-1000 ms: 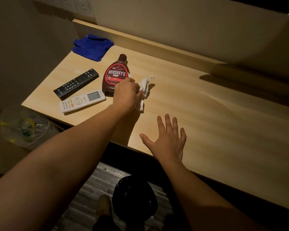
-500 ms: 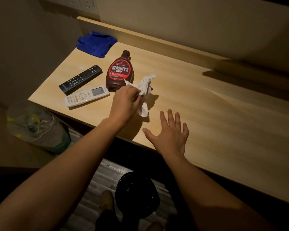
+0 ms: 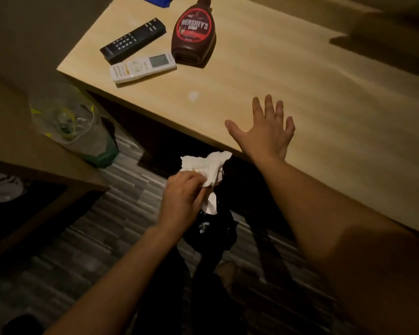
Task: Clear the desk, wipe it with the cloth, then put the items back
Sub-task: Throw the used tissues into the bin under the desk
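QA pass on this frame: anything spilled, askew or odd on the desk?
One thing: a small pale spot on the desk, near the front edge, below the white remote; it could be a drip or a glare. The syrup bottle and black remote look undisturbed.

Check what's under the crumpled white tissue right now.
Below the crumpled white tissue in the left hand: a black-lined bin on the floor. Its contents are too dark to see.

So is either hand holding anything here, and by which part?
The left hand grips the crumpled white tissue by its lower bunched part. The right hand holds nothing, spread on the desk.
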`<state>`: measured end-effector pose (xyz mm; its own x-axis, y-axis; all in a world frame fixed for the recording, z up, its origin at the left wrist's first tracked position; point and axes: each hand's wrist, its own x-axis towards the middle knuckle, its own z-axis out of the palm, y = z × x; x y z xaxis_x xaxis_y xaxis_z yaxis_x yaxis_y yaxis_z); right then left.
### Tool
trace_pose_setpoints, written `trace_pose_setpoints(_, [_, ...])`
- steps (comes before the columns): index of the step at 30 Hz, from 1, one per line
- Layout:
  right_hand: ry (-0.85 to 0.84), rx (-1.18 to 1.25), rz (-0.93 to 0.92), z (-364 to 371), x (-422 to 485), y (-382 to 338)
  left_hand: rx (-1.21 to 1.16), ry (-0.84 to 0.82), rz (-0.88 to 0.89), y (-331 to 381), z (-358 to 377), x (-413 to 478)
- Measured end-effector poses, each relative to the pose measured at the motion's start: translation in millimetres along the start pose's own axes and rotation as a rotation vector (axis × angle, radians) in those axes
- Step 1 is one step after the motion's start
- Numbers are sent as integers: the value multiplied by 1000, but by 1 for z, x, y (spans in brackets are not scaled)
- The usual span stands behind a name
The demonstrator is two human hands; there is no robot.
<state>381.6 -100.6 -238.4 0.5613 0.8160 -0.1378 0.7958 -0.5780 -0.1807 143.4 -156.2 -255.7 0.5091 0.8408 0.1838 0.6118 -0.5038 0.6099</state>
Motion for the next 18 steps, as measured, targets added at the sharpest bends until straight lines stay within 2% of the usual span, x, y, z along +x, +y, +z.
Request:
trace_pose_setpoints(9, [27, -16, -11, 7, 3, 3, 79, -236, -90, -46, 103, -91])
trace_pose_setpoints(18, [71, -24, -31, 14, 10, 4, 92, -699, -305, -96, 164, -113])
